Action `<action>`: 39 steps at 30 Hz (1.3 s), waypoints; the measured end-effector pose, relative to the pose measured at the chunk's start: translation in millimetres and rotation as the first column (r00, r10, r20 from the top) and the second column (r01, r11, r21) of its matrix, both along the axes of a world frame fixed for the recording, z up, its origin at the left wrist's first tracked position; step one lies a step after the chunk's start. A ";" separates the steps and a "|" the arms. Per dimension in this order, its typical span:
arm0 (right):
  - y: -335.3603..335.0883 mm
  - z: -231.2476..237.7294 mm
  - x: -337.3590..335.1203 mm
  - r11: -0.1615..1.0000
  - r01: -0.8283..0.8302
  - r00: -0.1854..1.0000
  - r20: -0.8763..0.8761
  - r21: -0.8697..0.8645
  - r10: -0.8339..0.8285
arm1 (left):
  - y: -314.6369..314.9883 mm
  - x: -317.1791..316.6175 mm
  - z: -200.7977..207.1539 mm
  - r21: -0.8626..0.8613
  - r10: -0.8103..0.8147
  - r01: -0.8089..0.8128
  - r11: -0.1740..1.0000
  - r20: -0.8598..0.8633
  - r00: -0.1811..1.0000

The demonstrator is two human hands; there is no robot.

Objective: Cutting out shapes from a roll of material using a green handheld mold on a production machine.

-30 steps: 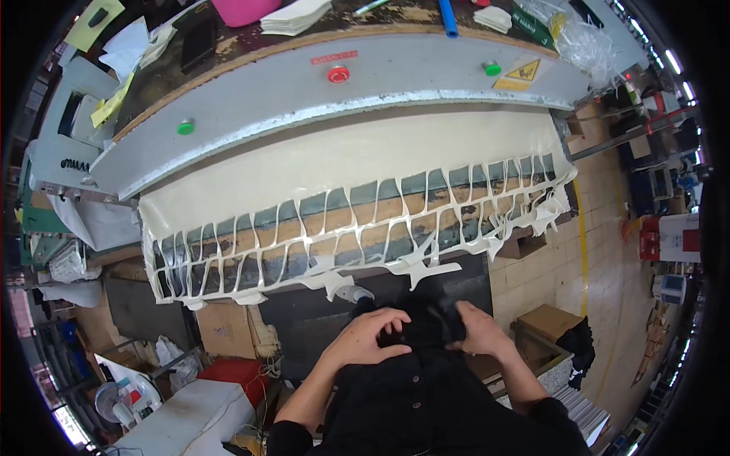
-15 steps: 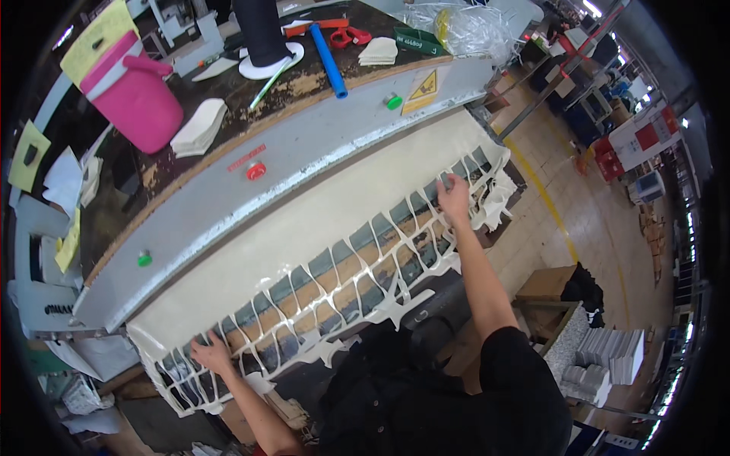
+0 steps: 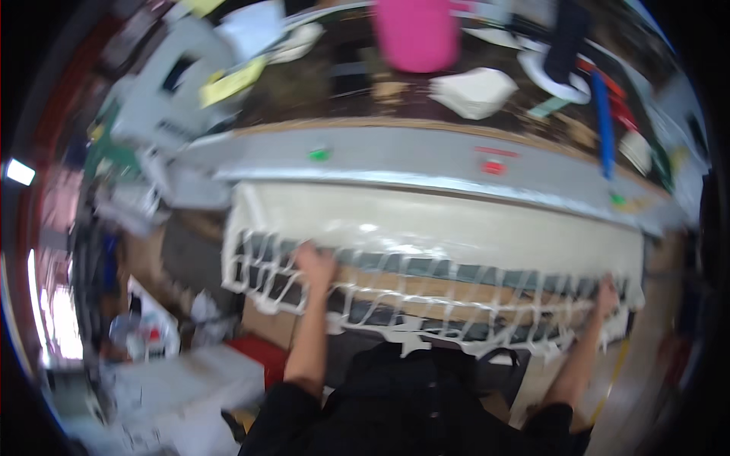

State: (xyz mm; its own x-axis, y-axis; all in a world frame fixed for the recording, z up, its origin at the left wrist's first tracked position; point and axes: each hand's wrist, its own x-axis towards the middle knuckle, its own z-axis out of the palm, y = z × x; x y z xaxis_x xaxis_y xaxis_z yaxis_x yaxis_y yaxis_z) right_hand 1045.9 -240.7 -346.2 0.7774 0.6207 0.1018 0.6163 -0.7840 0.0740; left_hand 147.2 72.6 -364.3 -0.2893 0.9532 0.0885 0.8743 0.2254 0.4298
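A long cream sheet [image 3: 334, 201] lies under the front rail of a machine. Its near part is cut through into a web of thin strips [image 3: 449, 292], with tan and dark grey surface showing in the gaps. Toward the left end, my left hand [image 3: 315, 267] rests at the edge where the solid sheet meets the strips; motion smears its fingers. At the right end of the web, my right hand [image 3: 606, 296] has its fingers closed on the strips. Both forearms reach forward from the lower edge.
Behind the sheet runs a grey rail [image 3: 395, 156] with green buttons and a red button [image 3: 493, 166]. On the dark machine top stand a pink jug [image 3: 418, 34], a stack of cream pieces [image 3: 475, 91] and a blue tube [image 3: 603, 125]. A white surface [image 3: 182, 380] is at lower left.
The view has swung left, so the sheet now runs nearly level across the picture. Both hands stay at the web, the left near its left end and the right near its right end.
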 end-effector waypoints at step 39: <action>161.5 44.2 -190.5 0.904 -0.149 0.982 -0.046 0.401 0.183 | 48.2 101.0 163.9 0.491 -0.243 0.120 0.863 0.194 0.950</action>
State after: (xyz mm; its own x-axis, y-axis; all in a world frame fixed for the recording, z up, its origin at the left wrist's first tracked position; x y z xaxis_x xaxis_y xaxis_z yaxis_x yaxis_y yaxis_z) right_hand 855.3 -79.2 -302.0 0.6826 0.6637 0.3058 0.7307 -0.6248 -0.2750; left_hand 248.2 120.7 -200.4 -0.1858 0.8535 0.4869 0.7349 -0.2082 0.6455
